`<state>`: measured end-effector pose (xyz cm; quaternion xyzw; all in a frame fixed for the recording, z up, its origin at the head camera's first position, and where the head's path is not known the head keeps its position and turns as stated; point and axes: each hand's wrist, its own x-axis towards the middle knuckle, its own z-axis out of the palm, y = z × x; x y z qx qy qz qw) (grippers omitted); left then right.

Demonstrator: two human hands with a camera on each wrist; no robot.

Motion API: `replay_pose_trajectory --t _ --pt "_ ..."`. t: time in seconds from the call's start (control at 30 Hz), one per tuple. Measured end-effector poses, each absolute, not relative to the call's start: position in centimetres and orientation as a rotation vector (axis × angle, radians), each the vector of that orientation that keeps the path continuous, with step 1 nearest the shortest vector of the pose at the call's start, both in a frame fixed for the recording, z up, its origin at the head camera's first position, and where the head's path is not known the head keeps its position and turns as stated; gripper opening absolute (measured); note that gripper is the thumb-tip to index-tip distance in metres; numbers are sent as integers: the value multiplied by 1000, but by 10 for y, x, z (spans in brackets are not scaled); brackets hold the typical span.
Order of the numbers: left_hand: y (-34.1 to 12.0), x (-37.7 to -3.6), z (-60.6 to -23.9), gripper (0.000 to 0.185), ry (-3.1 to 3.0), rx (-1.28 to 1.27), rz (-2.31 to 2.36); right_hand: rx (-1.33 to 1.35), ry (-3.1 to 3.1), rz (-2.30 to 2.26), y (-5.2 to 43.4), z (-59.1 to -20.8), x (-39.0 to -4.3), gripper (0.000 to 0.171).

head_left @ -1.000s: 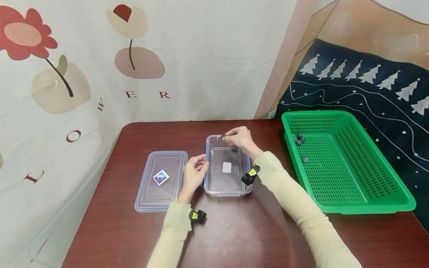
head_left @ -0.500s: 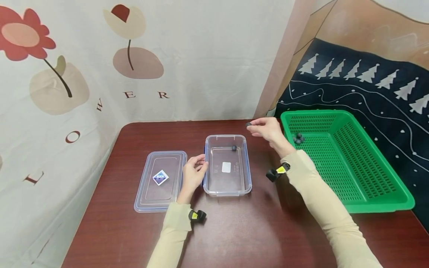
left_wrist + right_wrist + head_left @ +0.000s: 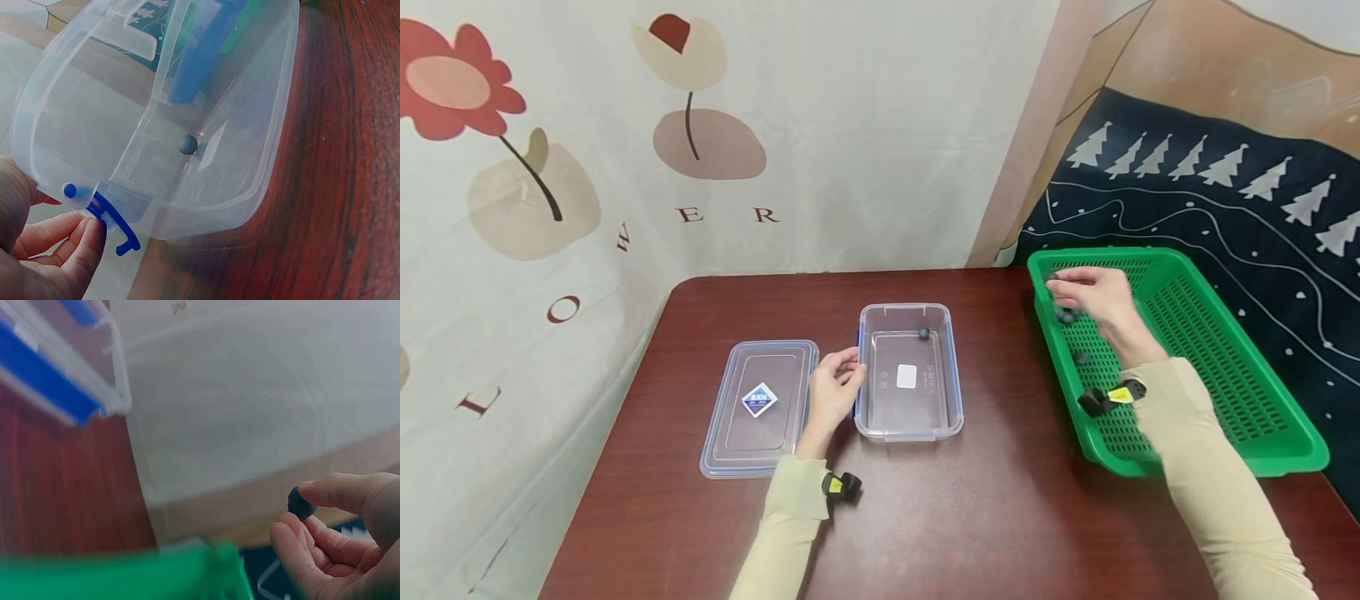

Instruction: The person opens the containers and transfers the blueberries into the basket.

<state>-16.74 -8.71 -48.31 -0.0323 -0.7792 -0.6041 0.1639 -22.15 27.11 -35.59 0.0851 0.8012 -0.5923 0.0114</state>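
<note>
A small dark ball (image 3: 301,503) sits pinched between the thumb and fingertips of the right hand (image 3: 1092,293), which hangs over the far left corner of the green basket (image 3: 1240,425); just below that hand a few more dark balls (image 3: 1067,316) lie on the basket floor. Well to its left, the left hand (image 3: 833,394) grips the near left edge of the clear container (image 3: 910,425), fingers curled by its blue clasp (image 3: 115,220), with one ball (image 3: 187,144) lying inside at the far end. The container's lid (image 3: 760,407) lies flat on the table (image 3: 970,517) just left of that hand.
</note>
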Motion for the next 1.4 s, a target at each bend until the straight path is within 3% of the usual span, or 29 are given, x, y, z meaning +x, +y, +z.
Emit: replay_pose_trajectory --t 0.13,0.37,0.73,0.9,1.1,1.27,1.4 --pt "-86 -167 -482 25 -2221 -94 -1718 311 2497 -1851 296 -361 -212 37" --pt "-80 -152 -449 24 -2210 -117 -1744 441 2517 -1739 330 -377 -202 38" --pt "-80 -152 -448 25 -2207 -107 -1749 527 2570 -1618 364 -398 -198 37" --pt "-82 -160 -463 25 -2206 -93 -1749 558 2573 -1601 369 -401 -197 35" --pt "-86 -169 -483 26 -2225 -70 -1723 610 2473 -1772 369 -398 -199 6" --pt "-86 -169 -483 26 -2204 -85 -1736 568 2431 -1877 360 -391 -202 11" --pt "-86 -168 -483 26 -2212 -82 -1733 507 2452 -1900 344 -383 -206 5"
